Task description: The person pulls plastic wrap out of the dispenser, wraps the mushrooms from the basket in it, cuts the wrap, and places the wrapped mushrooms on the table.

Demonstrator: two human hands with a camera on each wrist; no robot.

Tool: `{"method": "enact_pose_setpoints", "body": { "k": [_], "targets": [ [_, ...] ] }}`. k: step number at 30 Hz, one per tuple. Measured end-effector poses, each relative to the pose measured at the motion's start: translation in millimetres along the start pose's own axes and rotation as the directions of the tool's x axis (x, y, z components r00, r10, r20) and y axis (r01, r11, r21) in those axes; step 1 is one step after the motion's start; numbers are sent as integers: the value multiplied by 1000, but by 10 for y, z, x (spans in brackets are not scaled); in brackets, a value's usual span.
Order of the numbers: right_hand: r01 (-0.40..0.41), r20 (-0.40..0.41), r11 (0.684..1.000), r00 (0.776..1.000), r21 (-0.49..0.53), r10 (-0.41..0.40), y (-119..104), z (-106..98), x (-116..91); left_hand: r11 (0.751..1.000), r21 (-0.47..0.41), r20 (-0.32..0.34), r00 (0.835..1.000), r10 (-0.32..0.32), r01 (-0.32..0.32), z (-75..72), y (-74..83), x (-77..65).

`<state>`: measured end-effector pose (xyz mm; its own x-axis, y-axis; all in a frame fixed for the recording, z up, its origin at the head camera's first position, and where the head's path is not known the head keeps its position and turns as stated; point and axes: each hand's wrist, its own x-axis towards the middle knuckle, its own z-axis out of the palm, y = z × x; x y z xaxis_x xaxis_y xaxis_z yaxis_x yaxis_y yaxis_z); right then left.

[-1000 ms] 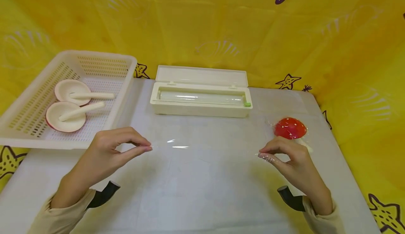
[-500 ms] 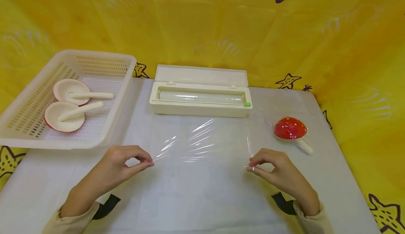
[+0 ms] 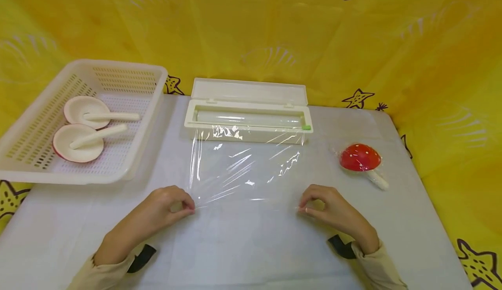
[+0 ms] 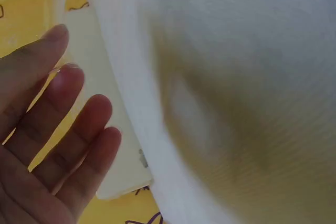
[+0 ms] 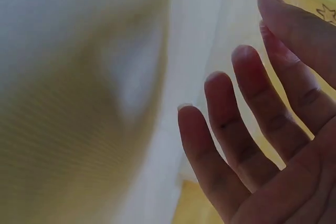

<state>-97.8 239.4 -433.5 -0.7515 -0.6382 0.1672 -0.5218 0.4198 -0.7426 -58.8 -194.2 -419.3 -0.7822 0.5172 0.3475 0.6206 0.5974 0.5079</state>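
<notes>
A sheet of clear plastic wrap (image 3: pixel 243 172) spans the space between both hands, creased and shiny. My left hand (image 3: pixel 164 209) pinches its near left corner between thumb and index finger; in the left wrist view the other fingers of that hand (image 4: pixel 63 124) are spread. At the near right corner, my right hand (image 3: pixel 331 211) pinches the wrap likewise. The sheet's far end overlaps the front of a cream wrap dispenser box (image 3: pixel 251 135). Its lid (image 3: pixel 249 93) stands raised, showing the wrap roll (image 3: pixel 249 119) inside. A green slider (image 3: pixel 306 127) sits at the box's right end.
At the left, a white plastic basket (image 3: pixel 74 177) holds two ladles, a far ladle (image 3: pixel 87 111) and a near ladle (image 3: pixel 78 143). A red, white-dotted ladle (image 3: pixel 360 158) covered in clear wrap lies bowl-up on the right. A yellow patterned cloth (image 3: pixel 251 24) hangs behind the table.
Both hands have moved toward the table's near edge and closer together, still pinching the wrap. The sheet now shows stretching back to the dispenser box. The right hand has come away from the wrapped ladle.
</notes>
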Motion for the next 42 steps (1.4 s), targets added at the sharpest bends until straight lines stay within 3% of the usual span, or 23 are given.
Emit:
{"method": "enact_pose_setpoints", "body": {
  "k": [6, 12, 15, 18, 21, 24, 27, 35, 42],
  "targets": [
    [-97, 68, 995, 993, -8, 98, 60, 85, -3, 998, 60, 115, 993, -40, 34, 53, -42, -37],
    [-100, 79, 995, 992, -1, 100, 86, 118, 3, 984, 145, 178, 976, -129, 103, 70, 14, -63],
    [-94, 75, 996, 993, -4, 94, 102, 123, -1, 981, 161, 215, 966, -145, 112, 55, 39, -52],
    [-86, 71, 996, 994, -2, 86, 115, 129, -2, 982, 151, 209, 967, -145, 114, 5, 61, -52],
    [-89, 70, 996, 994, 2, 89, 122, 133, -7, 984, 141, 154, 980, -128, 107, -87, 86, -61],
    [-113, 72, 994, 991, 3, 113, 123, 132, -18, 985, 155, 46, 996, -77, 69, -205, 97, -61],
    [-143, 75, 990, 987, 4, 142, 120, 133, -35, 985, 171, -68, 998, -17, 29, -340, 75, -55],
    [-163, 69, 987, 984, 16, 161, 108, 132, -59, 984, 170, -222, 975, -10, 49, -729, -84, -104],
    [-185, 68, 983, 981, 15, 184, 118, 148, -66, 978, 200, -360, 933, 23, 53, -886, -253, -150]
  ]
}}
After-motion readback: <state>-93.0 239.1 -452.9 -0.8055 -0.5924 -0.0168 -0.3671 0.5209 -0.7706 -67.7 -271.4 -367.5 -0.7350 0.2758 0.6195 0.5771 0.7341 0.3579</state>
